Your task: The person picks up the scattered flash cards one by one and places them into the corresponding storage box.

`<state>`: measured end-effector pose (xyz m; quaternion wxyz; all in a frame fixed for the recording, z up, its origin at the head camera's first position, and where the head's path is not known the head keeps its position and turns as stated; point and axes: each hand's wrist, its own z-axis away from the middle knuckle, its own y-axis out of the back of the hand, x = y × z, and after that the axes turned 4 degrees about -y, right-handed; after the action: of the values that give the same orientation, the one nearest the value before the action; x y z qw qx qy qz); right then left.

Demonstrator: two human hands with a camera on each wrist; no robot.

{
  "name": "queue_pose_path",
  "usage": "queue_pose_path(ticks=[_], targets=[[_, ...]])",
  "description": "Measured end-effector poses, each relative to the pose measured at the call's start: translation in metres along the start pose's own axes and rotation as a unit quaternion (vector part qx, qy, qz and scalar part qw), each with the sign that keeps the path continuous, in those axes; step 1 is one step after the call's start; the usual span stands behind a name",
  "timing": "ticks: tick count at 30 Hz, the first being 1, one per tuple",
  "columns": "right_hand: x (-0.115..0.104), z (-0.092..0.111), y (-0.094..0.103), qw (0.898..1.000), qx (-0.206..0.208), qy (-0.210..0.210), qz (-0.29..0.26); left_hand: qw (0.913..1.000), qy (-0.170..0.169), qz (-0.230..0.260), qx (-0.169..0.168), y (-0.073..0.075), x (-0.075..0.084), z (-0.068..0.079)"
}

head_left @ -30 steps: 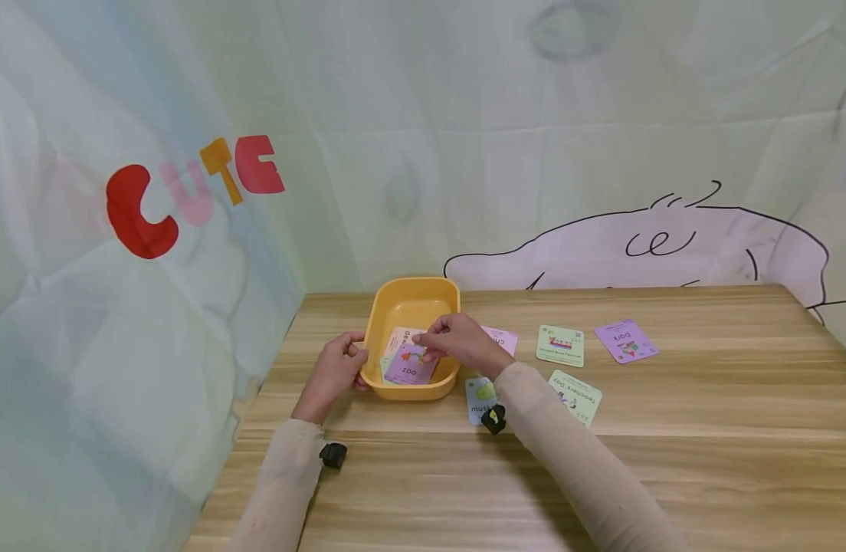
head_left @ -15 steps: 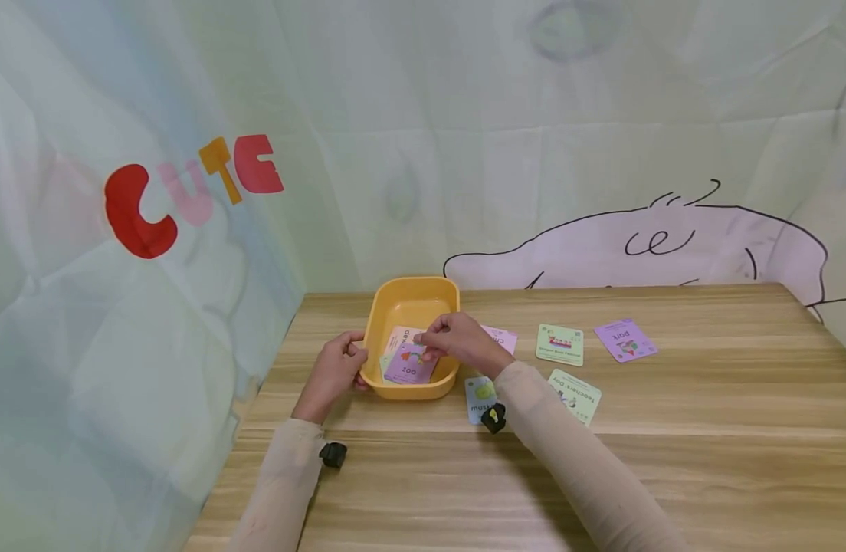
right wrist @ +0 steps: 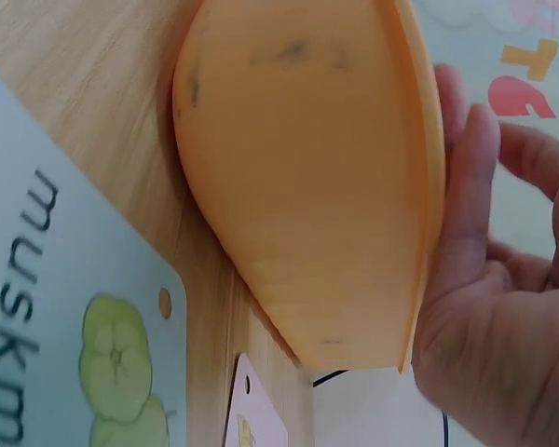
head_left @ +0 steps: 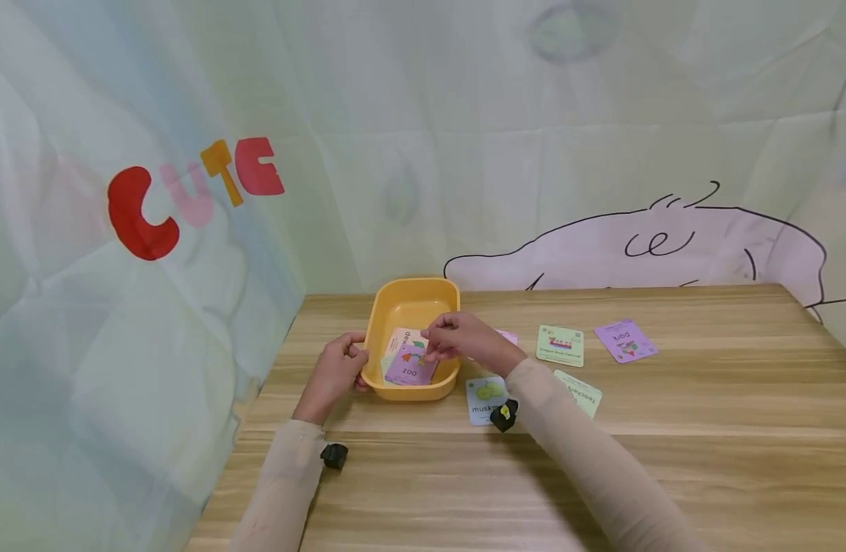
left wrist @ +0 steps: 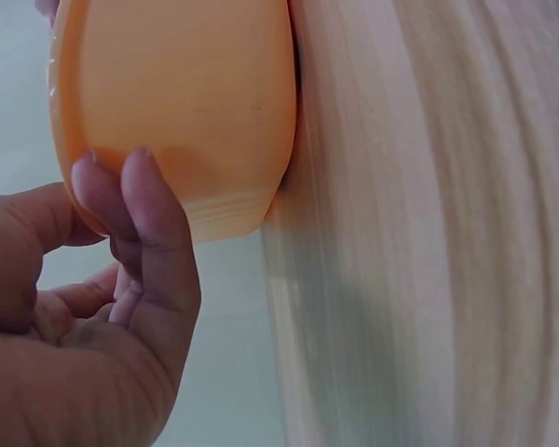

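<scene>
A yellow plastic bin (head_left: 412, 392) stands at the back left of the table. My left hand (head_left: 333, 376) grips its left rim between thumb and fingers; the left wrist view shows two fingertips (left wrist: 149, 182) against the bin's outer wall. Inside, a purple "zoo" card (head_left: 404, 372) lies over a pale "dew" card (head_left: 399, 341). My right hand (head_left: 473, 339) reaches across the right rim with bent fingers close above the cards, and nothing shows between them. In the right wrist view that hand (right wrist: 503, 270) is beside the rim, its fingertips partly hidden behind the bin.
On the table right of the bin lie a blue "muskm…" card (head_left: 483, 392), a pink card (head_left: 509, 336) partly behind the right hand, a green "Dragon Boat Festival" card (head_left: 559, 345), a purple "park" card (head_left: 626, 341) and a green card (head_left: 583, 392) partly under the right sleeve. Fabric walls (head_left: 368, 153) border the table.
My right hand has shifted slightly to the right, off the "zoo" card, uncovering more of it and of the "muskm…" card. The left hand and bin stay in place.
</scene>
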<state>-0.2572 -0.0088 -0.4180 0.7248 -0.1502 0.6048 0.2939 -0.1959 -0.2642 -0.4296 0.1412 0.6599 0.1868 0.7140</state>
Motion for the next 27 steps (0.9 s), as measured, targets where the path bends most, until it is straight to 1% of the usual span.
queue_pose_path(ticks=[5, 8, 13, 18, 23, 27], targets=[[0.002, 0.011, 0.009, 0.999, -0.034, 0.011, -0.002, 1.0, 0.001, -0.001, -0.001, -0.001, -0.002, 0.001], [0.002, 0.017, 0.014, 0.999, -0.047, 0.012, -0.001, 1.0, -0.001, 0.0, 0.0, -0.001, -0.002, 0.0], [0.001, 0.027, 0.022, 0.998, -0.062, 0.012, 0.014, 1.0, 0.001, -0.003, -0.002, 0.0, -0.002, -0.002], [-0.001, 0.037, 0.031, 0.996, -0.077, 0.007, 0.044, 1.0, 0.007, -0.005, -0.004, 0.0, -0.002, -0.003], [-0.001, 0.047, 0.042, 0.995, -0.074, 0.012, 0.068, 0.9999, 0.01, -0.006, -0.005, -0.001, -0.002, -0.003], [-0.001, 0.055, 0.052, 0.994, -0.05, 0.013, 0.094, 0.9999, 0.008, -0.006, -0.006, 0.0, -0.003, -0.002]])
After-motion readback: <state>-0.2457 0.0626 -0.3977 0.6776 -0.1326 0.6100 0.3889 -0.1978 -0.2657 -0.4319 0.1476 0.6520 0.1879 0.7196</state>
